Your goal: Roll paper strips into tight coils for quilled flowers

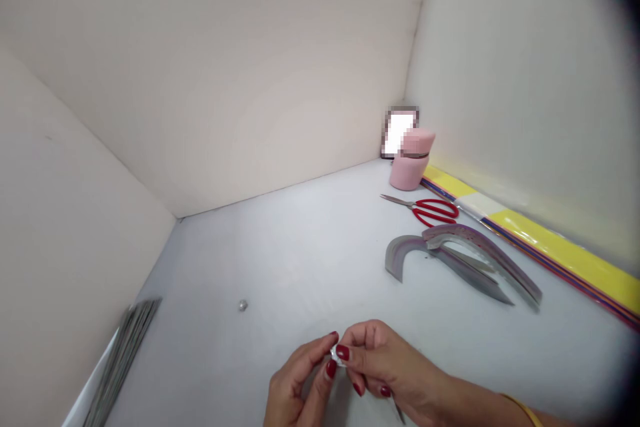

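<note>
- At the lower edge of the view, 2 bare hands with dark red nails meet above a pale work surface.
- Small white piece: located between the hands, at the fingertips; partly covered, exact form not determinable.
- Right hand: thumb and forefinger clamped together on the small white piece; lower fingers curled beneath. 1 yellow band circles the forearm.
- Left hand: thumb and forefinger tips apart, 1 to each side of the piece's left end; cannot tell whether they grip it.
- Slim dark rod: projects below the right hand; its upper end is hidden, and whether it is held cannot be told.
- Silvery bead-like ball: rests on the surface, to the left of and beyond the hands.
- Bundle of thin grey-green sticks: lies at far left, beside the wall.
- Curved grey-purple strips: overlapping, beyond the right hand.
- Red-handled scissors: just beyond the strips, tips pointing left.
- Pink container: near the back corner, in front of a blurred, dark-framed panel.
- Long yellow wrapped pack: lies along the right wall.
</note>
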### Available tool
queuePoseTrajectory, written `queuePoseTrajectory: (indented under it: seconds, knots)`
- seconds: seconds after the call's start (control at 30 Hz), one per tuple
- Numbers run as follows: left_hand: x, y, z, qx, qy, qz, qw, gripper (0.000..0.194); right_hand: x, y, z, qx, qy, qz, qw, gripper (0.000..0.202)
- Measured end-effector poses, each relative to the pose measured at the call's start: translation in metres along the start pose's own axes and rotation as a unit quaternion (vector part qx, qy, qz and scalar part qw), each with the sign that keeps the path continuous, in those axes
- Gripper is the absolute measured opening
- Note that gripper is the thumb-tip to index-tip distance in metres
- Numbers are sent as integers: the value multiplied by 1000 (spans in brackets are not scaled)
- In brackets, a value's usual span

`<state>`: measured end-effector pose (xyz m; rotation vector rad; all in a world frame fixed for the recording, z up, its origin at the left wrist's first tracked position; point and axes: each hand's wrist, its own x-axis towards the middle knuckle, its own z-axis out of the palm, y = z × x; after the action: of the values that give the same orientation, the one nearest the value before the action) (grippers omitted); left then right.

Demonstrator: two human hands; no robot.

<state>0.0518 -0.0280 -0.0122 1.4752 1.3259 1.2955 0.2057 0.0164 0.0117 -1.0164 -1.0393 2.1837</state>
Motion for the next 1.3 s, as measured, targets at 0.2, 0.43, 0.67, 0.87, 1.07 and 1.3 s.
queuePoseTrajectory:
  seconds: [0.2, 0.43, 0.67, 0.87, 1.07, 1.3]
  knots:
    - [3, 16, 2, -141, 24, -146, 979, 18, -1, 1, 2, 7, 8, 3, 1000, 32]
    - [1, 15, 2, -115, 78, -147, 979, 17, -1, -4, 3, -4, 25, -1, 1000, 30]
    - [-1, 6, -3, 0, 45, -45, 998, 15, -2, -2, 1, -18, 28, 0, 999, 30]
    - [1, 6, -7, 70, 29, 29, 997, 14, -2, -7, 2, -28, 39, 4, 999, 34]
    - [0, 10, -3, -10, 45, -8, 999, 18, -2, -9, 4, -33, 45, -27, 998, 32]
    - [4, 18, 3, -170, 15, -177, 969, 21, -3, -10, 7, -1, 23, -29, 999, 35]
